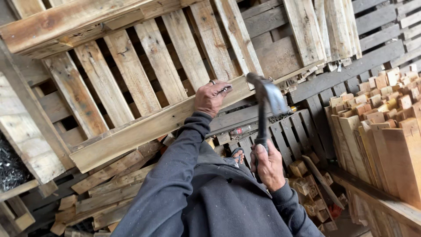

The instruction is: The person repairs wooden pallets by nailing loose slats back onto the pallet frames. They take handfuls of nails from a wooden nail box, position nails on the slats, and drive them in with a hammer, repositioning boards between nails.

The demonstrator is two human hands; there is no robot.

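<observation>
My left hand point(212, 97) rests on the edge board of a wooden pallet point(149, 125) and pinches a nail between its fingertips against the wood. My right hand point(268, 163) grips the dark handle of a hammer point(266, 97), whose metal head is raised just right of the nail, close to the pallet's edge. The pallet is tilted before me, its slats point(131, 70) running up and away. Both my arms are in dark grey sleeves.
More pallets point(307, 30) lean behind. Stacks of cut wooden blocks and boards point(386, 127) fill the right side. Loose planks and offcuts point(109, 193) lie below. A pile of dark nails point(11, 169) sits at the left edge.
</observation>
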